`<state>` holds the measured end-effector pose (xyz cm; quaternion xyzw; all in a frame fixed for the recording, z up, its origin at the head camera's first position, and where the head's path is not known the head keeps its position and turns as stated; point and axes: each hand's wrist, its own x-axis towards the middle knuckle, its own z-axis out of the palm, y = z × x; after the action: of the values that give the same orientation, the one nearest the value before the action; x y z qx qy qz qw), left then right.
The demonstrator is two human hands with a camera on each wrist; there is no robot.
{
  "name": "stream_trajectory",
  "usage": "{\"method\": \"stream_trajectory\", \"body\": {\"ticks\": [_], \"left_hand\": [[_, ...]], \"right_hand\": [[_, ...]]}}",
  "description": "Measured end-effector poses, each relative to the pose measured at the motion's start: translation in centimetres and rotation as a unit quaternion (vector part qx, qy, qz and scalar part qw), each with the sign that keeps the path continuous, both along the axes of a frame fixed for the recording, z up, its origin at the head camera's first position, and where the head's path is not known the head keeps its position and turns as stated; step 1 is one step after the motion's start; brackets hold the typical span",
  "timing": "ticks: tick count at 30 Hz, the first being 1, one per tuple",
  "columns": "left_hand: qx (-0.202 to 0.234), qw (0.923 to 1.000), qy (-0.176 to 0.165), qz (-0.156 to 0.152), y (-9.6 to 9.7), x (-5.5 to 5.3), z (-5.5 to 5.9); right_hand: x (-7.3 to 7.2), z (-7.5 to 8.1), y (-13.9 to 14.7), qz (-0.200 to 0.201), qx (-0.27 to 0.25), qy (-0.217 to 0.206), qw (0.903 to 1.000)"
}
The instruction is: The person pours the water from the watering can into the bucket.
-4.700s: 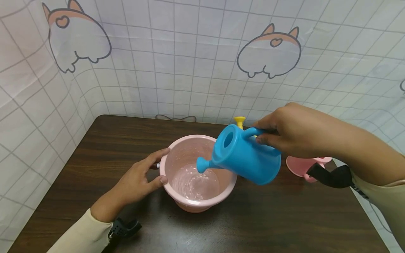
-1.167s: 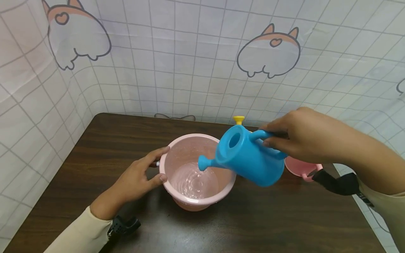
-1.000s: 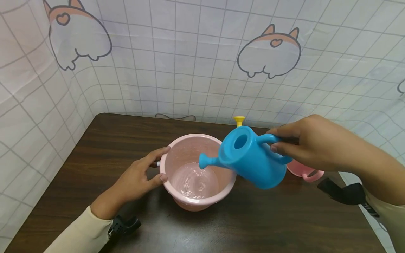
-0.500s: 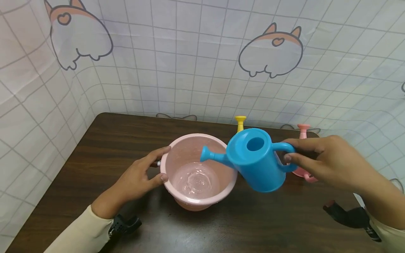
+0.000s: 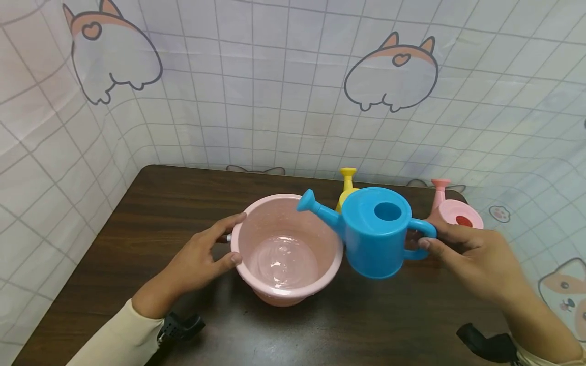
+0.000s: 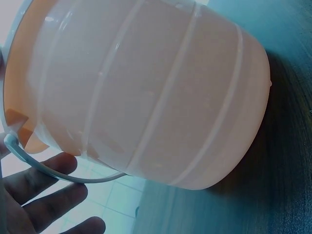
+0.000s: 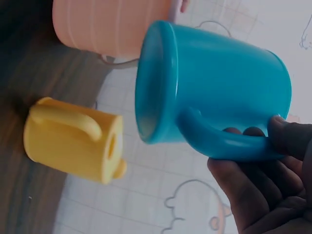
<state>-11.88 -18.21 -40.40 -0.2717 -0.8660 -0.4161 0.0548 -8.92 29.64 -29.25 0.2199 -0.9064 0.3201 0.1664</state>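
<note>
In the head view, a pink bucket (image 5: 286,292) with shallow water in it stands on the table. My left hand (image 5: 197,264) holds its left rim, thumb and index finger at the edge. In the left wrist view, several fingers (image 6: 56,209) lie by the bucket's thin handle (image 6: 73,179). My right hand (image 5: 480,259) grips the handle of a blue watering can (image 5: 375,244), which hangs nearly upright at the bucket's right side. Its spout (image 5: 322,211) points up and left, overlapping the bucket's far right rim. The right wrist view shows the can's base raised off the wood.
Behind the blue can stands a yellow watering can (image 5: 348,178), partly hidden; the right wrist view shows its body (image 7: 73,139). A pink watering can (image 5: 458,208) is at the back right, partly behind my right hand. A patterned white curtain (image 5: 274,91) borders the dark wooden table (image 5: 183,198).
The blue watering can has tipped back from a pouring tilt to nearly upright and shifted right, its spout rising. The bucket water looks calmer. The left hand has stayed in place.
</note>
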Motion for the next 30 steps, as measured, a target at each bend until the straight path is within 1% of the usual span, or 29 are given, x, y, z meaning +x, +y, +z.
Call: {"method": "stream_trajectory", "body": {"ticks": [3,7,9,15,18,21,23,26,30], "left_hand": [[0.002,1.0000,0.002,-0.001,0.0,-0.1,-0.1],[0.008,0.9999,0.012,-0.004,-0.1,-0.2,-0.3],[0.011,0.9998,0.014,-0.006,-0.2,-0.3,-0.4],[0.008,0.9999,0.012,-0.005,-0.1,-0.3,-0.3],[0.006,0.9999,0.011,-0.004,-0.1,-0.2,-0.3],[0.005,0.9999,0.010,-0.004,-0.1,-0.2,-0.2],[0.004,0.9999,0.010,-0.004,0.0,-0.2,-0.2],[0.004,0.9999,0.012,-0.005,0.0,-0.2,-0.2],[0.005,0.9999,0.013,-0.007,0.0,-0.3,-0.2]], "right_hand": [[0.3,-1.0,0.0,-0.015,-0.025,0.007,0.9996],[0.5,-2.2,-0.1,-0.024,-0.058,0.004,0.9980],[0.6,-2.7,-0.1,-0.035,-0.074,-0.007,0.9966],[0.8,-3.6,-0.2,-0.073,-0.096,-0.001,0.9927],[0.8,-3.9,0.0,-0.093,-0.115,-0.003,0.9889],[0.7,-4.1,0.2,-0.130,-0.134,-0.011,0.9824],[0.6,-4.3,0.3,-0.164,-0.143,-0.016,0.9760],[0.3,-4.4,0.3,-0.217,-0.150,-0.024,0.9642],[-0.3,-4.8,0.5,-0.269,-0.166,-0.034,0.9482]]}}
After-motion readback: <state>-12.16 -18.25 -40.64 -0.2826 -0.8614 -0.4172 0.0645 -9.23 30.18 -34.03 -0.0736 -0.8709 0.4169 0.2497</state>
